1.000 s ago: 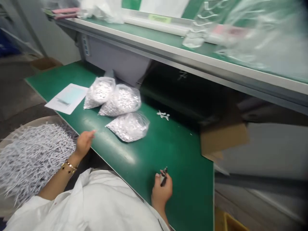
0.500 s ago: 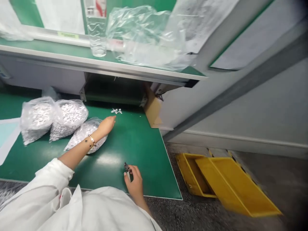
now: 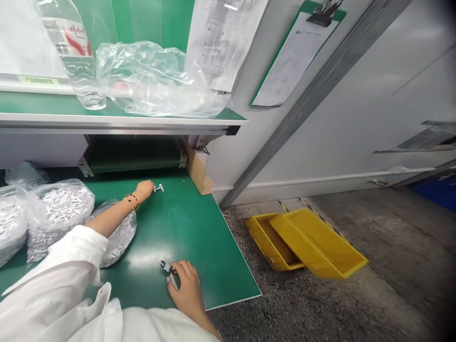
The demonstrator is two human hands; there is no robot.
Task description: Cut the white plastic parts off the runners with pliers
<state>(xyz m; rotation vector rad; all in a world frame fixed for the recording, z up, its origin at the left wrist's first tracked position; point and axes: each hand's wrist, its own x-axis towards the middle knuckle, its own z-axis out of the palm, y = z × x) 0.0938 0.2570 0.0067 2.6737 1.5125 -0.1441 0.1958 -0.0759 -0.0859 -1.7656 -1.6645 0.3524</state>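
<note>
Right hand [image 3: 187, 285] is closed around the handles of a small pair of side cutters [image 3: 166, 267], fingers wrapped over, head of the tool poking out to the left, low over the mat. Can't tell if the cutter jaws are open or shut from this angle. Left hand [image 3: 144, 190] is stretched toward the far side of the bench, fingertips just beside a small cluster of white plastic parts [image 3: 158, 188] — can't tell if they touch, or whether that hand is closed or loose. Gold bracelet [image 3: 131, 201] on the left wrist. Parts lie alone on the green bench mat [image 3: 185, 237], near its back edge. Clear bags of small white parts sit to the left: one [image 3: 59, 211] beside the left forearm, one [image 3: 10, 223] at the frame edge, one [image 3: 124, 235] partly under that forearm. White sleeve [image 3: 71, 251] fills the lower left. Upper shelf [image 3: 117, 119] carries a water bottle [image 3: 76, 61] and a crumpled clear plastic bag [image 3: 153, 80]. Printed sheets [image 3: 221, 42] and a green clipboard [image 3: 295, 57] hang on the wall beyond — text too small to read. Cardboard piece [image 3: 195, 168] sits wedged at the bench end, two yellow plastic crates [image 3: 302, 242] on the speckled floor to the right.
</note>
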